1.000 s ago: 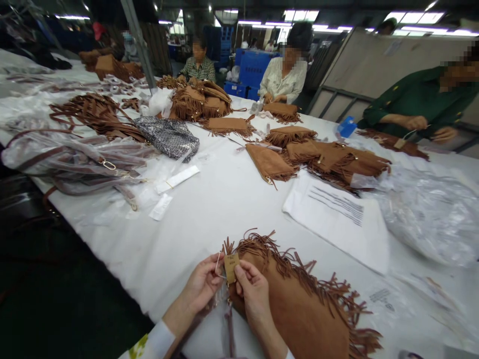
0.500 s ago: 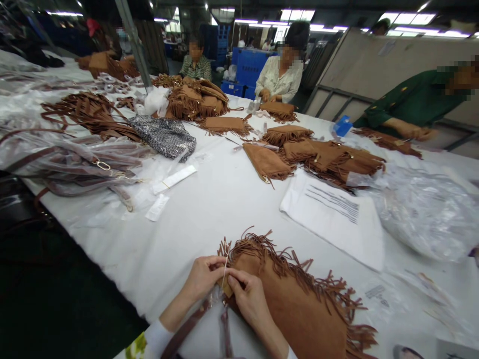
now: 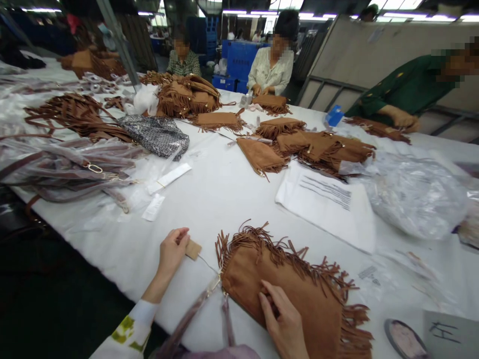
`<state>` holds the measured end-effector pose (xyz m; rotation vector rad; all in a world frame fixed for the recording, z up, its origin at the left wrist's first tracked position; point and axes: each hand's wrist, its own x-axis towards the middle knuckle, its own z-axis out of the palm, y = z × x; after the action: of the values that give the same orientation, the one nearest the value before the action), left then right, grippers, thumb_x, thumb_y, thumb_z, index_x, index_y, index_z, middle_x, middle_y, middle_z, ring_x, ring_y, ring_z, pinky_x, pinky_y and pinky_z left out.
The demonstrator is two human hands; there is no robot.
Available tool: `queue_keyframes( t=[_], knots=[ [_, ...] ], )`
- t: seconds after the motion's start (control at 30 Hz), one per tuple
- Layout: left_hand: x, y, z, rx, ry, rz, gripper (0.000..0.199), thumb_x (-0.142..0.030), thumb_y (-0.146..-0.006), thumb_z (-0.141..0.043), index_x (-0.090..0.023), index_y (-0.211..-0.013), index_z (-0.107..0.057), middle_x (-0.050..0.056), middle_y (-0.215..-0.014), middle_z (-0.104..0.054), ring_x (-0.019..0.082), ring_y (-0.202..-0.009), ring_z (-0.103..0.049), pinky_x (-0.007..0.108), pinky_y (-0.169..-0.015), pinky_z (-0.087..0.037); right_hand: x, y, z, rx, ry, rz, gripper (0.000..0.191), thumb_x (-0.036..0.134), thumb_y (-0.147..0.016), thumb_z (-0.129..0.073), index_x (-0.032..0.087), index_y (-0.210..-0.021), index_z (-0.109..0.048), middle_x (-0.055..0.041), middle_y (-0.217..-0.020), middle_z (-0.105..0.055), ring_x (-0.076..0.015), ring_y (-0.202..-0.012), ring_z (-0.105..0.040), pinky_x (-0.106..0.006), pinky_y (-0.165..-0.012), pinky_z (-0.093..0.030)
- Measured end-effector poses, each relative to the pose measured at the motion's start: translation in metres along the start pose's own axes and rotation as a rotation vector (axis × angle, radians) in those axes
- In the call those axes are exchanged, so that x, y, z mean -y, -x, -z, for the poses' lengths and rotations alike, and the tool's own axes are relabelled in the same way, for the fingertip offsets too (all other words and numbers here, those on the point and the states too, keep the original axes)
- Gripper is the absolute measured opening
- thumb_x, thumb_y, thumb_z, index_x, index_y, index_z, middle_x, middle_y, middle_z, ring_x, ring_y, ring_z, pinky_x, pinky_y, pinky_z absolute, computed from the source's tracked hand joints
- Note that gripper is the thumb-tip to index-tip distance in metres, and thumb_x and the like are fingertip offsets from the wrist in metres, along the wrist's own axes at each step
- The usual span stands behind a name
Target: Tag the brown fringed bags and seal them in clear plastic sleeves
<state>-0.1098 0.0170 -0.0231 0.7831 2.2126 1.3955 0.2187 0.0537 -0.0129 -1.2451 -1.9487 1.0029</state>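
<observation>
White-covered desk (image 3: 213,199) stretches out beyond the fingers. Left hand (image 3: 172,257) has its fingers pinched on a small tan rectangular card tag (image 3: 193,250), and a thin string (image 3: 208,264) runs right from there to the corner of a flat brown suede-look bag (image 3: 299,289). Right hand (image 3: 282,316) is over that bag, fingers loosely curled, narrow gap; can't tell if they're pressing down. Imo: go gently on the tag, steady the bag under the right fingers, and don't let the string snag on the plastic-wrapped brown strap (image 3: 192,316) below the left fingers.
</observation>
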Motion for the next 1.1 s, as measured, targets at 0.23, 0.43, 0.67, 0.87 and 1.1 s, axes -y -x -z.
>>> queue_keyframes(
  t=[0.23,0.43,0.67,0.87,1.1],
  knots=[
    [0.002,0.063,0.002,0.401,-0.329,0.001,0.034,-0.052,-0.083,-0.049,-0.023,-0.085,-0.067,0.001,-0.073,-0.068,0.022,-0.073,-0.064,0.031,-0.070,-0.046,-0.034,0.085,0.081,-0.428,0.155,-0.541,0.049,0.062,-0.076,-0.055,0.018,-0.092,-0.070,-0.0076,-0.082,-0.072,-0.0224,-0.074,-0.066,-0.030,-0.071,-0.052],
    [0.014,0.093,-0.016,0.675,-0.104,0.327,0.053,-0.057,-0.072,-0.064,-0.018,-0.107,-0.063,0.005,-0.090,-0.075,0.024,-0.082,-0.069,0.031,-0.076,-0.051,-0.045,0.141,0.114,-0.484,0.251,-0.765,0.050,0.066,-0.071,-0.051,0.020,-0.082,-0.069,-0.0075,-0.079,-0.073,-0.0244,-0.072,-0.067,-0.031,-0.068,-0.051],
    [-0.023,0.094,-0.030,0.811,0.026,0.308,0.047,-0.054,-0.066,-0.071,-0.014,-0.092,-0.071,0.007,-0.089,-0.074,0.023,-0.083,-0.066,0.026,-0.071,-0.047,-0.044,0.109,0.098,-0.391,0.258,-0.674,0.051,0.067,-0.068,-0.051,0.021,-0.085,-0.066,-0.0024,-0.056,-0.065,-0.0231,-0.056,-0.063,-0.033,-0.059,-0.048],
    [-0.036,0.095,-0.036,0.827,-0.012,0.225,0.041,-0.052,-0.069,-0.068,-0.012,-0.071,-0.071,0.001,-0.064,-0.066,0.016,-0.062,-0.056,0.023,-0.058,-0.035,-0.060,0.096,0.111,-0.267,0.082,-0.841,0.043,0.065,-0.056,-0.054,0.025,-0.068,-0.064,-0.0060,-0.065,-0.071,-0.0272,-0.060,-0.068,-0.037,-0.062,-0.052],
    [-0.027,0.105,-0.041,0.773,0.299,0.469,0.038,-0.049,-0.065,-0.077,-0.013,-0.074,-0.066,0.000,-0.059,-0.063,0.009,-0.049,-0.049,0.020,-0.048,-0.034,-0.069,0.107,0.105,-0.400,-0.290,-0.937,0.053,0.059,-0.056,-0.066,0.020,-0.091,-0.062,-0.0049,-0.064,-0.071,-0.0243,-0.062,-0.067,-0.035,-0.066,-0.054]
  ],
)
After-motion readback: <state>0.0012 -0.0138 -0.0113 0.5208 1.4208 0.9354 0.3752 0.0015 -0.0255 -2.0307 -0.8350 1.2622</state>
